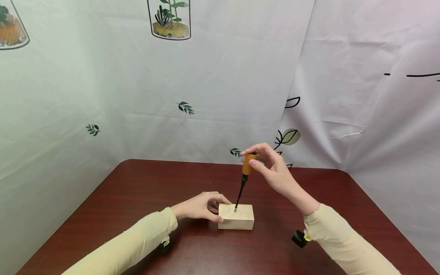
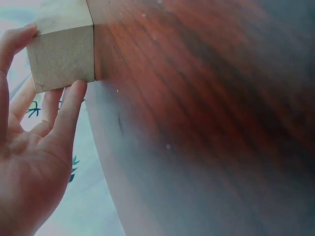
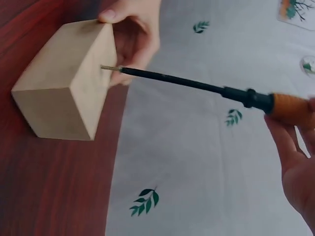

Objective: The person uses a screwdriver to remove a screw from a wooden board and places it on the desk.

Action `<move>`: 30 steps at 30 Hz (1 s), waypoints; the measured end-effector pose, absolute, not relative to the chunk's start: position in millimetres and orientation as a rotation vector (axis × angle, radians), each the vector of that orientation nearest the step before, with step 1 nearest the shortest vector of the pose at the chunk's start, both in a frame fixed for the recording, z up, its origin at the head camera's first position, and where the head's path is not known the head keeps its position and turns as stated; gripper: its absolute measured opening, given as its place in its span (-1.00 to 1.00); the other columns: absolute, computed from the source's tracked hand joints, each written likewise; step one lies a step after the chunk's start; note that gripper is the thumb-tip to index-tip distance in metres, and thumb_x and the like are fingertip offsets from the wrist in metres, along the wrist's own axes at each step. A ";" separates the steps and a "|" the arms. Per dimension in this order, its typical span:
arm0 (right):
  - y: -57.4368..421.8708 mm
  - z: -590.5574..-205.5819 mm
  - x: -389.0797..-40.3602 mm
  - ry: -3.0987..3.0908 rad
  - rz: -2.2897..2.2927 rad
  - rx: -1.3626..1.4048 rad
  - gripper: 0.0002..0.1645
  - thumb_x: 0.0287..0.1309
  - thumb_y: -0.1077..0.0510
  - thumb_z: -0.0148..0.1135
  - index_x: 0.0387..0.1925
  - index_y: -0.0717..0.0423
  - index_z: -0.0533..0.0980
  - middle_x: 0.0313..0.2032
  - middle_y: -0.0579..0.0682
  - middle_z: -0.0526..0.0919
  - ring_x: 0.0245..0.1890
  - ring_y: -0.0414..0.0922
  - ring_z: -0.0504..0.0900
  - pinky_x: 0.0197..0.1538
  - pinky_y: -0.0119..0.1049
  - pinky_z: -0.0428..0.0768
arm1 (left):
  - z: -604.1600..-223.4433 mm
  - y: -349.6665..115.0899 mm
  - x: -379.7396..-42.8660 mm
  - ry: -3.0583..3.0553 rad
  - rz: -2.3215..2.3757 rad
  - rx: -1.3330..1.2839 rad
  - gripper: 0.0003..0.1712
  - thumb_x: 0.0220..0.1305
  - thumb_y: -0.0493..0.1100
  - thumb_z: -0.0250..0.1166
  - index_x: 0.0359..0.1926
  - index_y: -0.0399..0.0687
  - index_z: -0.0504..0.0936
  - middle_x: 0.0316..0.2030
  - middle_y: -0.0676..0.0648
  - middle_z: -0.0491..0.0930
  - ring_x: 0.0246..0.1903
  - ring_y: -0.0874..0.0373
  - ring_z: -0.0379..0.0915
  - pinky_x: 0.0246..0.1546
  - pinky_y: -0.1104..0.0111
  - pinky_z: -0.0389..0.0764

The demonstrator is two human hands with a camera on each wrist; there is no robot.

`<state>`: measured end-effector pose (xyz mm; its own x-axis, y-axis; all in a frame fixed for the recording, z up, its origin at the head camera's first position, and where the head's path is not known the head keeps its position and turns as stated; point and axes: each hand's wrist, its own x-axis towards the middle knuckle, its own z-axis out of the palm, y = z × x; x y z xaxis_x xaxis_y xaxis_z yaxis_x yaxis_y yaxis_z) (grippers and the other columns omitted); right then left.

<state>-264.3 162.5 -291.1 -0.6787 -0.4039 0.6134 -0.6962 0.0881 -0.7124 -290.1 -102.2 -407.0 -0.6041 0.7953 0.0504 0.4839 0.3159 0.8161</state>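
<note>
A pale wooden block (image 1: 245, 212) lies on the table, a small screw (image 3: 108, 68) standing in its upper face. My left hand (image 1: 199, 206) grips the block's left end, thumb on the near side and fingers on the far side; the left wrist view shows fingertips (image 2: 78, 87) against the block's edges. In my right hand (image 1: 276, 173) is a screwdriver (image 1: 243, 181) with an orange handle and a long black shaft. Fingers and thumb close round the handle's upper part. The screwdriver leans slightly right, and its tip meets the screw head in the right wrist view.
The dark red-brown table (image 1: 144, 183) has rounded far corners. Behind it and at both sides hangs a white cloth (image 1: 213, 76) printed with leaves and plant jars. A small black object (image 1: 299, 238) shows by the right sleeve's cuff.
</note>
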 end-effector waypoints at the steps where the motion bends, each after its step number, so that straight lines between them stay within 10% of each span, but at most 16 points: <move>1: 161.2 -292.2 -264.1 -2.089 1.662 1.127 -0.71 0.41 0.31 0.03 0.12 0.22 0.32 0.07 0.00 0.63 0.06 -0.09 0.66 0.04 -0.26 0.67 | -406.9 -102.2 -290.0 2.228 1.191 1.140 -0.45 0.13 -0.20 0.46 0.17 0.04 0.58 0.04 -0.07 0.55 -0.09 0.36 0.62 -0.06 0.46 0.67; 6: 154.6 -296.0 -264.3 -1.979 1.825 1.155 -0.77 0.46 0.31 -0.10 0.07 0.20 0.17 0.06 0.13 0.61 0.02 -0.09 0.68 0.06 -0.23 0.67 | -406.9 -102.9 -289.3 2.239 1.192 1.132 -0.46 0.13 -0.20 0.46 0.17 0.05 0.58 0.03 -0.07 0.55 -0.10 0.35 0.62 -0.06 0.46 0.67; 20: 156.2 -298.7 -266.1 -2.110 1.660 0.849 -0.44 0.18 0.34 0.32 0.11 0.19 0.23 -0.21 -0.01 0.52 -0.18 -0.20 0.66 -0.17 -0.34 0.71 | -404.4 -104.3 -288.5 2.253 1.182 1.136 -0.46 0.14 -0.16 0.47 0.17 0.07 0.56 0.04 -0.06 0.59 -0.09 0.33 0.62 -0.06 0.48 0.66; 30: 156.5 -295.2 -262.5 -2.115 1.631 0.907 -0.56 0.26 0.42 0.16 0.11 0.25 0.26 -0.08 0.23 0.59 -0.11 -0.22 0.64 -0.09 -0.36 0.68 | -403.6 -105.0 -287.3 2.299 1.156 1.126 -0.46 0.12 -0.08 0.49 0.14 0.14 0.57 0.02 -0.02 0.65 -0.14 0.32 0.62 -0.05 0.47 0.64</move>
<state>-262.5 156.5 -295.2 -0.7473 -0.2873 0.5991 -0.6524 0.1466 -0.7435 -287.3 -105.0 -403.6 -0.6328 0.7725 0.0538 0.5040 0.3581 0.7860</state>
